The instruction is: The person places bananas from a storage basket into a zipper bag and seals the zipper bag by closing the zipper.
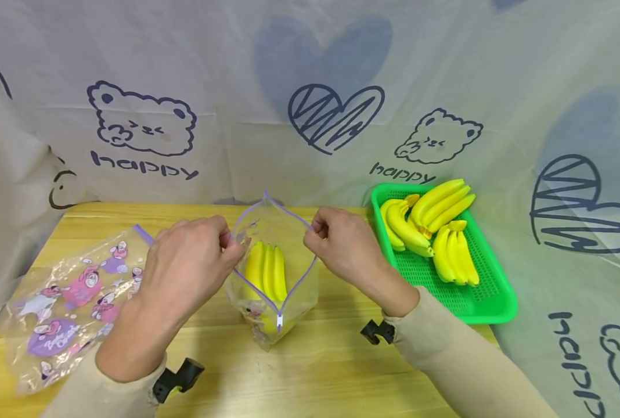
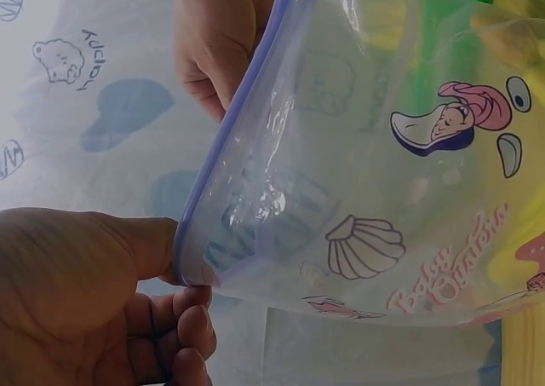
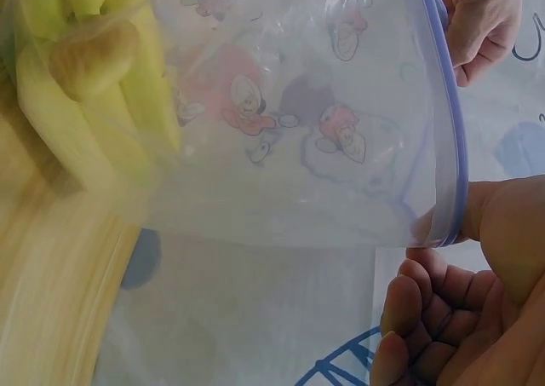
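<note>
A clear zip bag point(image 1: 302, 302) with a purple slider rim stands on the table, its mouth spread wide. Inside it lies a bunch of yellow bananas point(image 1: 266, 270), also visible through the plastic in the right wrist view point(image 3: 94, 105). My left hand point(image 1: 187, 261) pinches the left side of the rim between thumb and forefinger. On the opposite side, my right hand point(image 1: 349, 244) pinches the rim the same way. Printed cartoon figures and a shell point(image 2: 364, 245) show on the bag's wall in the left wrist view.
A second printed zip bag point(image 1: 69, 313) lies flat at the left, partly under my left forearm. At the right stands a green basket point(image 1: 498, 290) holding several banana bunches point(image 1: 440, 206). A cloth printed with hearts and bears hangs behind the wooden table point(image 1: 310, 383).
</note>
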Available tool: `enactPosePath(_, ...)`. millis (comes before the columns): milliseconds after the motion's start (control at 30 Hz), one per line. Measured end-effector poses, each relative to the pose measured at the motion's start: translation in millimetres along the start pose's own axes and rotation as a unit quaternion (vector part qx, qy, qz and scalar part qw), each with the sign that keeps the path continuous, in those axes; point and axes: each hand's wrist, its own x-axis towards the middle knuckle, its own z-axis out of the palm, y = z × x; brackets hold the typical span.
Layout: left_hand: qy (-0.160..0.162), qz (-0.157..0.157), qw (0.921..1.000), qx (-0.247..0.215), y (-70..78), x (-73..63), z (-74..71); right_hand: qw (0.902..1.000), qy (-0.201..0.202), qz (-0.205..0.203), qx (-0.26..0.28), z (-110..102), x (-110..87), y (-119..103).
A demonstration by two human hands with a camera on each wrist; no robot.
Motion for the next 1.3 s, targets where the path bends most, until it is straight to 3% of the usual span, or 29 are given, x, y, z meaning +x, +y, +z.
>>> enactPosePath(600, -0.005, 0.0, 1.0, -0.005, 2.4, 1.6, 1.8, 0.9996, 0.004, 0.008, 0.027, -0.4, -2.0, 4.6)
enactPosePath(867, -0.001, -0.002, 1.0, -0.001, 2.6, 1.7, 2.3, 0.9978, 0.032, 0.008, 0.057, -1.9, -4.8, 9.3)
enactPosePath(1100, -0.002, 0.001, 1.0, -0.006, 2.1, 2.3, 3.1, 0.9928, 0.062, 0.046, 0.091, -8.4, -10.4, 32.3)
enactPosePath(1300, -0.004, 0.001, 1.0, -0.005, 2.8, 3.6, 3.7, 0.9926, 0.078, 0.084, 0.04, -6.7, -19.2, 68.9)
